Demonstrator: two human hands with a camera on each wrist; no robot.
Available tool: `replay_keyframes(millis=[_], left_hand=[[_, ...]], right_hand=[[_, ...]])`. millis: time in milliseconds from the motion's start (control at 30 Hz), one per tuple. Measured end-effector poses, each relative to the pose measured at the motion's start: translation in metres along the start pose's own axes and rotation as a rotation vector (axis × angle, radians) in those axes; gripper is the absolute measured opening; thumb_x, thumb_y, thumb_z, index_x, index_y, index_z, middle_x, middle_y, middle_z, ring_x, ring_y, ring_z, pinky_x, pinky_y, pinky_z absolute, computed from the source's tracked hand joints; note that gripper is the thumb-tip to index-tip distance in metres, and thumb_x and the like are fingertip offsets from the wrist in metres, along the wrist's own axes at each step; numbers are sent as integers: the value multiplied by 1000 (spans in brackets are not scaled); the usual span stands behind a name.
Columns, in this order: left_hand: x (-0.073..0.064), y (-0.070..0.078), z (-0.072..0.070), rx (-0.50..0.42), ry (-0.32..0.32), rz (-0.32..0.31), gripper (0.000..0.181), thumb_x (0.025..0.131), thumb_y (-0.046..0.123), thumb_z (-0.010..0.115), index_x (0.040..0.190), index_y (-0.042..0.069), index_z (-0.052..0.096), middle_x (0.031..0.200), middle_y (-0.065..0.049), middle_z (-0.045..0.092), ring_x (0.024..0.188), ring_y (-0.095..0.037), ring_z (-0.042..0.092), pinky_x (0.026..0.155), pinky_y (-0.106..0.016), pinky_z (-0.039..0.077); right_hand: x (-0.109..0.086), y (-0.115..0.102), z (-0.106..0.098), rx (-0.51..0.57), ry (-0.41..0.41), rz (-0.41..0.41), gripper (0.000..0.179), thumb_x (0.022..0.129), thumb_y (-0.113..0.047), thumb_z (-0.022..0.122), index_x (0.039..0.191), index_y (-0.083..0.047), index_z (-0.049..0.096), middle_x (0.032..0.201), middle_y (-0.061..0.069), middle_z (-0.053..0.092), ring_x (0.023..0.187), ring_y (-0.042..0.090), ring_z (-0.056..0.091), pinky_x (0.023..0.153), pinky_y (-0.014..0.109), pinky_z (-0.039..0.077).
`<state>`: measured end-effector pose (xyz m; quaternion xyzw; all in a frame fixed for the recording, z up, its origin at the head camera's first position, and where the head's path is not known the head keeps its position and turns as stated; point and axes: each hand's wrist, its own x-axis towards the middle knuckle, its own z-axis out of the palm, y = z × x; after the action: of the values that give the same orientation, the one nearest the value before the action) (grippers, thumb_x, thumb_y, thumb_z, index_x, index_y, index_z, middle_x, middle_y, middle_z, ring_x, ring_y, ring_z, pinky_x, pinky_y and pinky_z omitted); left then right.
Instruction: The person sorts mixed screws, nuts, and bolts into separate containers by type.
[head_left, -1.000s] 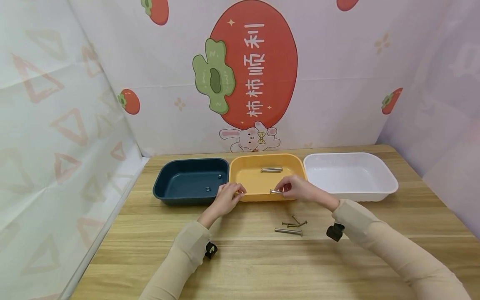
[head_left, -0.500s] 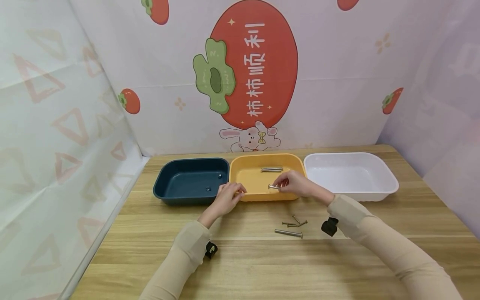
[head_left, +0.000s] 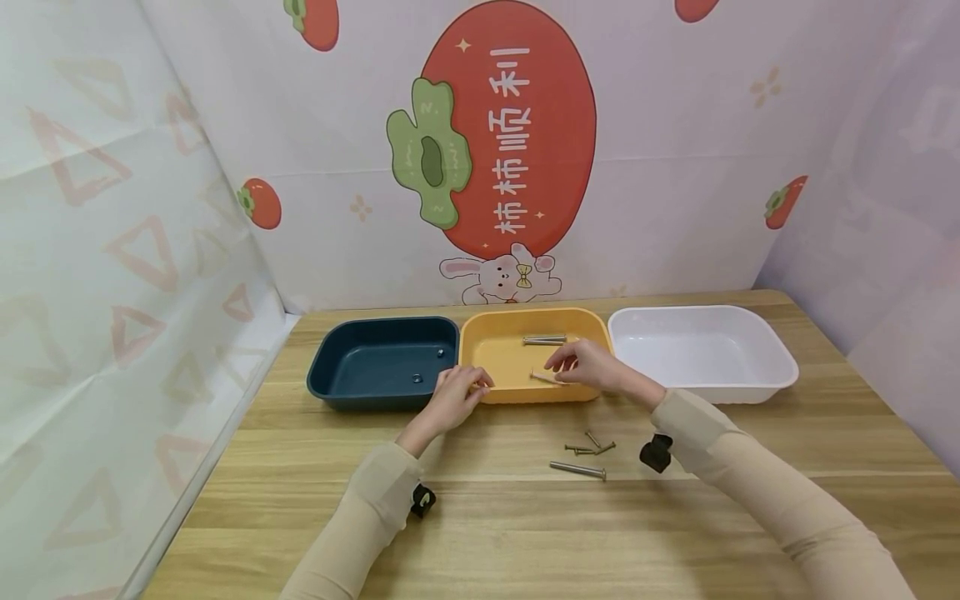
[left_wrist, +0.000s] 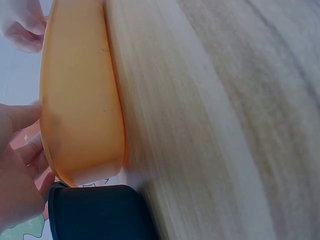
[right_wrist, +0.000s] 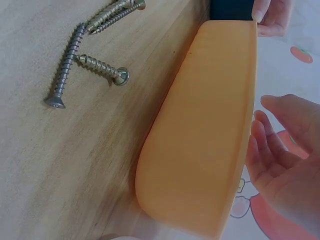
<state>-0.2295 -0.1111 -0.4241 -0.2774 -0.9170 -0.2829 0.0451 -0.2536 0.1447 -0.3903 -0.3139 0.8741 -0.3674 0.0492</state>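
Note:
My left hand (head_left: 455, 389) holds the near rim of the yellow tray (head_left: 510, 394) at its left corner, next to the dark blue tray (head_left: 382, 402). In the left wrist view the thumb is at the outside of the rim and the other fingers are behind it. Over the yellow tray's right side, my right hand (head_left: 588, 367) has its fingers apart and holds nothing. A silver bolt (head_left: 545, 378) is just below those fingertips, inside the tray. Further back in the same tray lie more long bolts (head_left: 543, 339), side by side.
Several short screws (head_left: 583, 452) and one long bolt (head_left: 577, 470) lie on the wooden table (head_left: 495, 533) in front of the trays. Two small nuts (head_left: 417, 378) are in the dark blue tray. A white tray (head_left: 701, 392) stands at the right.
My right hand has moved slightly back over the yellow tray and has let go of the bolt, which is now below the fingers. The left hand has stayed at the rim.

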Motion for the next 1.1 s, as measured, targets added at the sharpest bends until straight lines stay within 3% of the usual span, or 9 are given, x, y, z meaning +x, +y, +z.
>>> replay_keyframes(millis=[167,667,900,1100], left_hand=[[0,0,0,2,5,0,7,86,11,56,90,7,60,88,-4,59,88,-21,49,92,-45,24],[-1,-2,1,-5,9,7,7,86,11,56,90,7,60,86,-4,58,85,-21,48,91,-45,24],[0,-2,2,-9,11,7,5,85,10,57,89,8,60,85,-4,58,84,-20,47,91,-46,24],[0,-1,1,-4,13,11,5,86,10,57,89,9,60,86,-3,58,84,-20,47,91,-46,24]], right_hand=[[-6,-1,0,29,15,-27,14,76,4,62,90,6,65,87,20,62,69,14,55,63,25,47],[-30,-15,1,39,-10,-68,13,79,0,61,92,0,66,85,10,63,71,12,54,64,24,47],[-42,-21,5,67,-48,-25,14,81,-5,61,95,-3,65,89,10,63,78,12,56,68,25,46],[-52,-20,11,62,-34,-21,15,81,-5,62,95,-4,65,89,4,63,76,9,54,65,24,46]])
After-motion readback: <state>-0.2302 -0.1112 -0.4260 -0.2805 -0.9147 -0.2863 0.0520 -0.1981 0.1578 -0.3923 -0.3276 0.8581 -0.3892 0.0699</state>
